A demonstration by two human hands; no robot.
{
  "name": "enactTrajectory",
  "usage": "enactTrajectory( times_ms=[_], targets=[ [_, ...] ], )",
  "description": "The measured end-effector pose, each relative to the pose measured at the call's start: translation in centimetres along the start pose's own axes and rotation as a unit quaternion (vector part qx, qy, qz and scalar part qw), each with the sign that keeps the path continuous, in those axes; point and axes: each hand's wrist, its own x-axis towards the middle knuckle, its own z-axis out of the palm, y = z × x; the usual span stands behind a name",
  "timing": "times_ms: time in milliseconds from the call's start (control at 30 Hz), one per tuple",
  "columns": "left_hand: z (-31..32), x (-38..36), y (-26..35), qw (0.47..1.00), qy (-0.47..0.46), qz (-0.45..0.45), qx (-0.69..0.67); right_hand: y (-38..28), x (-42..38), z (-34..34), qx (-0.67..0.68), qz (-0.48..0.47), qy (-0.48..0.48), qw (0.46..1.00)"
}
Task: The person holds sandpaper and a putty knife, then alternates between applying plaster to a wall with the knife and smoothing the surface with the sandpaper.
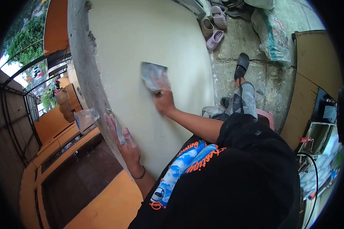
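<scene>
My right hand (164,100) grips a putty knife (153,75), a wide flat metal blade smeared with white, whose face lies against the smooth cream wall (156,34). The index finger stretches along the blade. Lower left, by the wall's rough grey edge (80,57), my left hand (128,147) is closed around a thin grey blade-like scraper (119,128), which runs between thumb and fingers. White residue coats those fingertips. Past them juts a clear, bluish sheet-like piece (86,119); whether it belongs to the scraper I cannot tell.
Several clogs and sandals, one a lilac clog (215,39), lie at the wall's foot. A white sack (273,38) stands on the concrete floor (231,49), and my sandalled foot (241,65) is there too. A brown board (313,57) stands at right. Orange walls (114,200) lie beyond the edge.
</scene>
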Motion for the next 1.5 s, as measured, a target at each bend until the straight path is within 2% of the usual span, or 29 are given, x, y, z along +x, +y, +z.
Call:
enactTrajectory(
  times_ms=[33,67,100,133,200,267,300,367,400,433,500,567,667,700,767,833,867,900,933,967,1000,1033,1067,1100,1133,1233,1367,1433,1500],
  targets=[
    [-0.4,-1.5,-0.6,1.0,0.009,-0.005,-0.002,4.7,-3.5,1.2,-0.029,0.137,0.017,0.99],
    [-0.7,-3.0,-1.1,1.0,0.006,0.009,0.003,6.4,-6.2,-0.1,0.014,0.366,-0.024,0.93],
    [-1.1,-4.8,-1.7,1.0,0.003,0.024,0.006,9.9,-8.9,-0.9,-0.031,0.538,-0.098,0.837],
    [-1.3,-6.3,-2.3,1.0,0.01,0.021,0.0,10.7,-10.8,-0.6,-0.038,0.533,-0.099,0.84],
    [-2.0,-9.2,-3.5,1.0,0.005,0.007,-0.015,11.4,-14.7,-0.5,0.073,0.648,-0.007,0.758],
    [-2.7,-10.6,-5.1,1.0,0.003,0.002,-0.025,9.2,-12.7,2.3,0.042,0.597,0.037,0.8],
    [-3.1,-12.0,-5.6,1.0,-0.003,0.002,-0.021,3.7,-11.3,1.3,0.037,0.467,0.015,0.883],
    [-3.7,-14.9,-6.9,1.0,0.004,-0.017,-0.012,-1.4,-8.0,2.4,-0.021,0.279,-0.018,0.96],
    [-4.0,-16.2,-7.5,1.0,-0.004,-0.009,0.006,-6.5,-7.1,1.9,0.076,0.218,-0.02,0.973],
    [-4.3,-17.3,-7.9,0.999,0.015,-0.043,-0.003,-8.9,-6.5,2.1,0.107,0.096,-0.004,0.99],
    [-4.7,-16.3,-10.4,0.999,-0.005,-0.033,-0.035,-8.7,-2.8,3.7,0.07,0.036,-0.099,0.992],
    [-4.3,-18.1,-12.3,0.998,0.006,-0.048,-0.029,-6.9,-5.3,3.4,-0.001,-0.002,-0.132,0.991],
    [-4.0,-19.5,-13.8,0.998,0.032,-0.044,-0.024,1.8,-14.5,3.5,-0.058,0.172,-0.126,0.975],
    [-3.3,-19.0,-14.8,0.998,0.036,-0.044,-0.026,7.2,-16.9,4.3,-0.07,0.169,-0.129,0.975],
    [-3.2,-19.8,-15.5,0.997,0.035,-0.056,-0.031,14.5,-21.1,4.3,0.19,0.409,-0.22,0.865],
    [-3.4,-20.8,-16.1,0.996,0.042,-0.069,-0.029,8.8,-18.3,4.6,0.118,0.411,-0.285,0.858],
    [-3.3,-21.7,-16.4,0.995,0.056,-0.066,-0.039,5.2,-16.0,4.7,0.077,0.445,-0.333,0.828],
    [-3.5,-22.8,-16.4,0.994,0.07,-0.065,-0.048,3.1,-14.5,4.9,0.022,0.392,-0.316,0.863],
    [-3.6,-23.5,-16.2,0.993,0.078,-0.076,-0.052,0.1,-12.2,4.3,-0.027,0.38,-0.354,0.854],
    [-3.6,-24.0,-16.0,0.985,0.104,-0.079,-0.116,-3.6,-11.6,3.9,0.01,0.323,-0.306,0.896],
    [-3.7,-24.3,-16.0,0.971,0.133,-0.081,-0.179,-6.5,-9.9,2.6,-0.013,0.284,-0.353,0.891],
    [-3.6,-24.8,-15.7,0.967,0.15,-0.093,-0.182,-3.9,-6.6,0.6,-0.084,0.009,-0.42,0.904],
    [-3.5,-25.4,-15.2,0.859,0.227,-0.143,-0.436,-10.9,-8.5,0.2,0.136,0.204,-0.297,0.923],
    [-3.4,-25.8,-14.6,0.677,0.29,-0.174,-0.653,-14.8,-9.0,-1.1,0.129,0.181,-0.312,0.924],
    [-3.7,-25.7,-13.9,0.563,0.316,-0.223,-0.731,-16.9,-9.2,-2.6,0.14,0.162,-0.32,0.923],
    [-3.6,-25.3,-13.4,0.51,0.305,-0.235,-0.769,-19.7,-12.0,-5.0,0.144,0.114,-0.297,0.937],
    [-2.8,-23.9,-12.1,0.471,0.239,-0.216,-0.821,-18.0,-13.9,-6.4,0.131,0.154,-0.315,0.927],
    [-2.9,-23.7,-11.3,0.484,0.205,-0.194,-0.828,-17.1,-14.7,-6.4,0.142,0.173,-0.309,0.924],
    [-2.3,-23.9,-11.1,0.543,0.124,-0.159,-0.815,-17.0,-15.9,-6.5,0.125,0.162,-0.366,0.908]
  ],
)
